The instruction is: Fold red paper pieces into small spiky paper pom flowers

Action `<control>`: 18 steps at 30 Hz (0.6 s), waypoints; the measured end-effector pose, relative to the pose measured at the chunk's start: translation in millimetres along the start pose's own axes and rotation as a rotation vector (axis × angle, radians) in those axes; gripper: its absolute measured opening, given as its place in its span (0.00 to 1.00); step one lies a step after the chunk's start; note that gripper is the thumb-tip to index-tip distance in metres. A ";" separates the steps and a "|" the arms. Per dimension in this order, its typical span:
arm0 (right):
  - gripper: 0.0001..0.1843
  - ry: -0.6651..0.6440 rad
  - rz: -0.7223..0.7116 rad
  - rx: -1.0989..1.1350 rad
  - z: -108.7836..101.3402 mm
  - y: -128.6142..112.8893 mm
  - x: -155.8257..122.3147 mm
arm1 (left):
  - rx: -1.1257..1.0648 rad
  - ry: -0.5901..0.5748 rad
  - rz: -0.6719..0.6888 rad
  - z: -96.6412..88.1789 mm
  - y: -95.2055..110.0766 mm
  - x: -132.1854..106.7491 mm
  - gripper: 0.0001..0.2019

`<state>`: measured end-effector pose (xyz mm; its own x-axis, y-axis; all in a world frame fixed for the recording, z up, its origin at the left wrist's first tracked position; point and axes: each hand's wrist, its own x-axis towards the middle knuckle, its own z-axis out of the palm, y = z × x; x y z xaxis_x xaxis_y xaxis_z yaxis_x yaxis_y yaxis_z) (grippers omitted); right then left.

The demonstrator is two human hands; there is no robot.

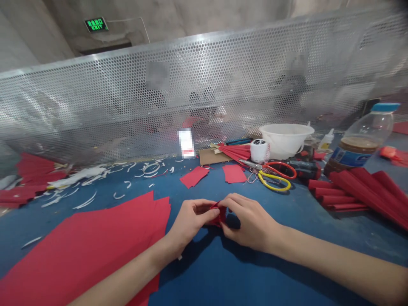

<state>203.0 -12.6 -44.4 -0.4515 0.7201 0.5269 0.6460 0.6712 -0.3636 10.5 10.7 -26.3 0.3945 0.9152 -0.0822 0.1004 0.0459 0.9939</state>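
Observation:
Between my two hands, just above the blue tabletop, is a small piece of red paper (218, 216) that looks folded or curled. My left hand (194, 219) pinches its left side between thumb and fingers. On the right side, the fingers and thumb of my right hand (247, 216) close around it; part of the paper is hidden behind the fingers. A stack of large red paper sheets (105, 238) lies under and beside my left forearm. Beyond my hands lie small red paper cards (194, 176) and another small red card pile (234, 173).
Scissors (276, 172) with red and yellow handles, a string spool (259, 151), a white bowl (283, 138) and a drink bottle (360, 144) stand behind right. Pleated red paper (366, 191) lies right. White scraps (86, 174) litter the left. A perforated metal screen (204, 85) bounds the back.

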 end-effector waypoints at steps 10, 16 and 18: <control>0.14 0.062 -0.009 0.022 0.4 2.0 -1.3 | -0.043 0.057 -0.038 2.5 4.7 -2.6 0.12; 0.11 0.090 0.014 0.122 -4.5 1.8 -0.9 | -0.170 -0.008 -0.039 -6.2 5.1 -0.2 0.16; 0.10 0.098 0.018 0.150 -5.4 1.8 -0.6 | -0.181 -0.039 -0.045 -8.7 7.2 0.8 0.18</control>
<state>207.7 -12.8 -41.1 -0.3737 0.7169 0.5886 0.5512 0.6820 -0.4806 3.6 15.2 -18.5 0.4290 0.8944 -0.1264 -0.0458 0.1613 0.9858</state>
